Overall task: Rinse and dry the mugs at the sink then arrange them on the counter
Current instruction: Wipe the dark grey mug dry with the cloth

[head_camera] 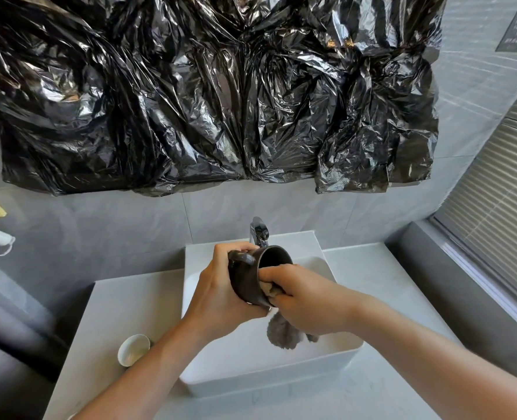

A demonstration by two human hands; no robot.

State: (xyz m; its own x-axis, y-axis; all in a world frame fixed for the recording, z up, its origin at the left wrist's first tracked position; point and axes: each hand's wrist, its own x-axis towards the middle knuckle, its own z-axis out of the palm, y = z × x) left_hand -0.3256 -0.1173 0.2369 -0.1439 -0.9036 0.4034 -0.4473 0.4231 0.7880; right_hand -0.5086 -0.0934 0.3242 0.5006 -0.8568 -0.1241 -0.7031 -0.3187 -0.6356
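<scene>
Left hand: I see my left hand (pixel 220 294) wrapped round the dark mug (pixel 252 275), fingers curled over its far side and the base against the palm.
Dark mug: held on its side above the sink (pixel 342 356), just past frame centre toward 6 o'clock, with the mouth turned up toward 1 o'clock and the handle toward 10 o'clock.
Right hand: my right hand (pixel 308 298) is closed on a grey-brown cloth (pixel 283 331), pressing it against the mug's rim and side at 4 o'clock from the mug; I cannot tell whether any of the cloth goes inside.
Cloth: the loose end hangs below both hands over the basin.
Faucet: a chrome faucet (pixel 258 231) stands at 12 o'clock from the mug, just behind it.
White mug: a pale mug (pixel 133 350) sits on the counter (pixel 123 298) at 8 o'clock from the sink, near its left wall, partly hidden by my left forearm.
Wall: crumpled black plastic sheeting (pixel 205 92) covers the upper wall at 12 o'clock.
Window blind: slats (pixel 499 237) at 3 o'clock.
</scene>
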